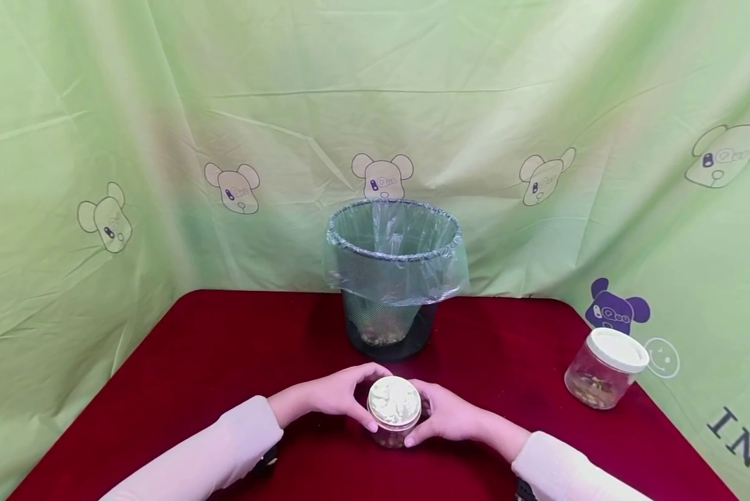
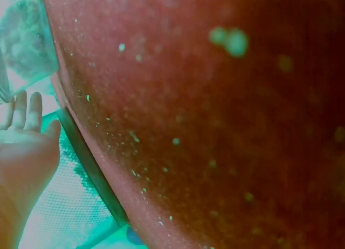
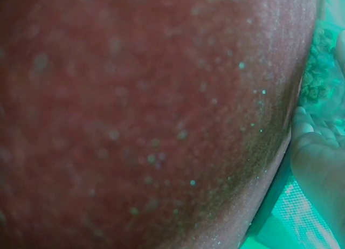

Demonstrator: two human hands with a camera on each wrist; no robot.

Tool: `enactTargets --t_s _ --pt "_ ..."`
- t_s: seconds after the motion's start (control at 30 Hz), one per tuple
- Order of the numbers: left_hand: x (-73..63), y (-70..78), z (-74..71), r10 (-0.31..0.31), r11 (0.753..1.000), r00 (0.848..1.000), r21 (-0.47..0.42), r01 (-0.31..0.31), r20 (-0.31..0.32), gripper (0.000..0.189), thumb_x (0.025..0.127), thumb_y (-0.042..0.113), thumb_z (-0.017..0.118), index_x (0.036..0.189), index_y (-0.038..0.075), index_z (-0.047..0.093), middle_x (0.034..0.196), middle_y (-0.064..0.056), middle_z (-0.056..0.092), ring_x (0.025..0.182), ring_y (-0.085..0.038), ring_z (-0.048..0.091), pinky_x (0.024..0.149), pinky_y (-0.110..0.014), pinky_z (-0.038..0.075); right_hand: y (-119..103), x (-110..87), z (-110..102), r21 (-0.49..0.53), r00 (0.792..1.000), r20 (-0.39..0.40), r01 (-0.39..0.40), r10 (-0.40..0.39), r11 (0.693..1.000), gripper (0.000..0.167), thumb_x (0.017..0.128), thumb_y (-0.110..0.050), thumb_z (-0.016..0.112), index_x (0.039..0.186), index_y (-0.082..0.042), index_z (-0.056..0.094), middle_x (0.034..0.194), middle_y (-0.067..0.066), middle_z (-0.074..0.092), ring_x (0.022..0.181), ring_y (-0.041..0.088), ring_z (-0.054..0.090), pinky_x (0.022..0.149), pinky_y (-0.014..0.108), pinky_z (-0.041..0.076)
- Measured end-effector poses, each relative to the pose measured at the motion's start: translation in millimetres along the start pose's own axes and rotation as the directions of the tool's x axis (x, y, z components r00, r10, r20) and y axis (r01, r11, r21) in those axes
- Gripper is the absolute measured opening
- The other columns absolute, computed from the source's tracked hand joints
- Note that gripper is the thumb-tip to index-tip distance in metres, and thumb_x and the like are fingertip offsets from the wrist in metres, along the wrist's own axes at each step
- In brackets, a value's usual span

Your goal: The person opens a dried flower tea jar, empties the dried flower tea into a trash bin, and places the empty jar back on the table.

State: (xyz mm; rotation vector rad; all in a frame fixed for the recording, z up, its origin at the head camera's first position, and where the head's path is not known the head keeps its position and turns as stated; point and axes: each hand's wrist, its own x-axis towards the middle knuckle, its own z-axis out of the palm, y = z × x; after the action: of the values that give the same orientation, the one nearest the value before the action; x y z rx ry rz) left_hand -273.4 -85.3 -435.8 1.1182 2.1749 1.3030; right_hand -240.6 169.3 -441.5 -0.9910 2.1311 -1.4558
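Note:
In the head view a small clear jar stands between both hands near the front of the table. Its round top is pale and mottled, and brownish contents show through the side. My left hand grips the jar from the left, with thumb in front and fingers reaching behind. From the right, my right hand holds it the same way, thumb at the front. In the right wrist view, lumpy contents show through the jar wall, beside the fingers. Both wrist views are mostly filled by a blurred dark red surface.
Behind the hands stands a black mesh bin lined with a clear plastic bag. A second clear jar with a white lid and brown pieces inside sits at the table's right edge. Green cloth hangs around the red table.

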Motion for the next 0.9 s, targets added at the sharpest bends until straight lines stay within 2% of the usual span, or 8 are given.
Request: enactTargets --t_s 0.23,0.57,0.73,0.9 --pt "-0.6 5.5 3.1 -0.03 0.999 0.999 0.012 0.03 -0.036 0.07 0.068 0.01 0.089 0.126 0.012 0.051 0.116 0.009 0.058 0.111 -0.007 0.053 0.1 -0.026 0.038 0.3 0.5 -1.5 0.014 1.0 0.0 -0.012 0.012 1.0 0.075 0.072 -0.005 0.084 0.135 0.003 0.045 0.124 0.006 0.059 0.115 0.013 0.055 0.096 0.024 0.043" --pt "-6.8 12.2 13.9 -0.071 0.995 0.987 0.056 0.08 -0.141 0.071 0.065 0.017 0.091 0.123 0.01 0.051 0.111 0.01 0.058 0.11 -0.007 0.053 0.099 -0.026 0.038 4.0 1.4 -1.7 0.015 1.0 0.005 -0.004 0.004 1.0 0.076 0.072 -0.005 0.085 0.136 0.001 0.045 0.124 0.007 0.059 0.115 0.015 0.055 0.096 0.025 0.043" --pt "-9.7 17.1 20.4 -0.086 0.988 0.974 0.108 0.111 -0.208 0.073 0.063 0.025 0.093 0.121 0.011 0.051 0.11 0.009 0.057 0.108 -0.008 0.053 0.097 -0.027 0.04 4.3 0.8 -1.6 -0.01 1.0 0.0 0.006 -0.006 1.0 0.076 0.071 -0.007 0.085 0.136 0.001 0.046 0.123 0.005 0.06 0.115 0.014 0.055 0.097 0.025 0.042" --pt "-12.7 20.1 28.3 -0.085 0.963 0.953 0.222 0.154 -0.291 0.075 0.06 0.037 0.093 0.118 0.012 0.052 0.109 0.009 0.054 0.106 -0.009 0.052 0.094 -0.029 0.042 4.4 0.7 -1.7 -0.007 1.0 0.005 0.017 -0.017 1.0 0.074 0.071 -0.007 0.085 0.134 0.001 0.046 0.122 0.005 0.06 0.114 0.014 0.056 0.097 0.025 0.043"
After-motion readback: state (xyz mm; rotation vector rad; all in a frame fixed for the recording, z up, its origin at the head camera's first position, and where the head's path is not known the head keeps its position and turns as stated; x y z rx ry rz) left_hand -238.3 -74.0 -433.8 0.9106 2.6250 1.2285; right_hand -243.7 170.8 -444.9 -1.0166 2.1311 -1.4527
